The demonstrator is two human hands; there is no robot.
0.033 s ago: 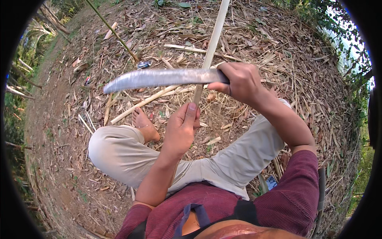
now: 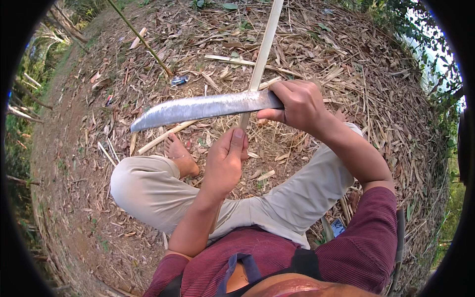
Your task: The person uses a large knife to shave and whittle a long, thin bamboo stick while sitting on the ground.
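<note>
My right hand point(image 2: 301, 105) is closed round the handle end of a machete point(image 2: 195, 110), whose broad grey blade points left with its tip tilted slightly down. The handle itself is mostly hidden by my fingers. A long, pale bamboo strip point(image 2: 267, 47) runs away from me, up past the top of the view. My left hand point(image 2: 225, 161) pinches its near end between thumb and fingers, just below the machete. The blade crosses over the strip close to my right hand; whether the edge touches it I cannot tell.
Dry leaves and shavings cover the ground point(image 2: 341, 64). Loose pale strips lie around, including a long stick point(image 2: 166, 137) beside my bare left foot point(image 2: 180, 154). A thin green stem point(image 2: 141, 37) slants in at the upper left, near a small dark packet point(image 2: 179, 80). My bent legs frame the work.
The machete blade has dropped a little toward me, its tip lower, and it looks less blurred. My left hand and the bamboo strip have barely shifted.
</note>
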